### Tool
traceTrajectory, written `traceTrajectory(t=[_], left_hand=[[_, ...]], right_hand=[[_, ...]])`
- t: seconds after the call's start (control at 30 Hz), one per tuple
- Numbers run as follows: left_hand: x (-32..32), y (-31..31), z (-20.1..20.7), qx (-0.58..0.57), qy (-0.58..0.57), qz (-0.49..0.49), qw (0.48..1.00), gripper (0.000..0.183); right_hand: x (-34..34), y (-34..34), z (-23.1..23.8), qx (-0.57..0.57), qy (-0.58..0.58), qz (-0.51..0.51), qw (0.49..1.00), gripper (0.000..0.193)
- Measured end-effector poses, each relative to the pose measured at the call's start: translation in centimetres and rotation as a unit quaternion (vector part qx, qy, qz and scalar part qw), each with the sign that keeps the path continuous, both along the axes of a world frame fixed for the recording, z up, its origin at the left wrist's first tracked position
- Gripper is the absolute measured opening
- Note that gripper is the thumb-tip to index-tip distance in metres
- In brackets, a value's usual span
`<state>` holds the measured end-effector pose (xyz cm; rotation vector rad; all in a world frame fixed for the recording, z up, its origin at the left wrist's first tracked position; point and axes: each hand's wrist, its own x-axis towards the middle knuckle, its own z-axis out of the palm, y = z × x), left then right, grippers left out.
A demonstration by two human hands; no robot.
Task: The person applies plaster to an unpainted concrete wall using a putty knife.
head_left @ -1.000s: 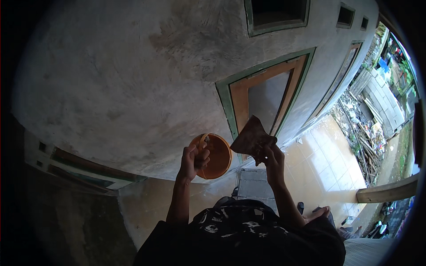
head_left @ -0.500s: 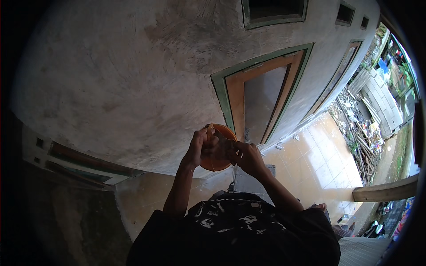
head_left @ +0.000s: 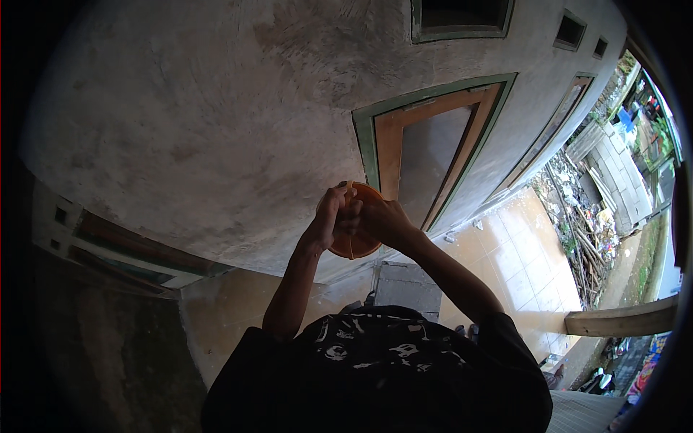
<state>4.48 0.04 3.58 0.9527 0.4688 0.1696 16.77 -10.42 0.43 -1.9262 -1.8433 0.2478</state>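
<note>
A small orange bucket point(head_left: 362, 247) is held up in front of the pale wall, its mouth turned toward me. A thin yellow handle or strip runs across its opening. My left hand point(head_left: 330, 218) is closed at the bucket's left side, with fingers bent over the rim and the yellow strip. My right hand point(head_left: 390, 222) reaches over the right rim into the bucket. Its fingers are in shadow there, so their pose and anything they hold cannot be made out. What lies in the bucket is too dark to tell.
A rough plastered wall point(head_left: 216, 137) rises ahead, with a green-framed window point(head_left: 435, 144) just right of the bucket. A grey block-like object point(head_left: 408, 285) stands on the tiled floor point(head_left: 530, 263). A wooden post point(head_left: 621, 317) and debris point(head_left: 585, 238) are at the right.
Both hands and the bucket have risen slightly toward the wall. My right hand has moved further over the bucket's mouth, and its fingers are now more hidden. The view has shifted a little.
</note>
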Motion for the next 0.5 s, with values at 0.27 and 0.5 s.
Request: traceTrajectory(t=[0.27,0.5], left_hand=[[-0.3,0.1,0.3,0.026,-0.025,-0.014,0.999,0.031],[0.1,-0.5,0.0,0.021,-0.033,-0.015,0.999,0.028]], right_hand=[[0.3,3.6,-4.6,0.22,-0.196,0.086,0.952,0.025],[-1.7,3.6,-5.4,0.009,-0.248,0.12,0.961,0.016]])
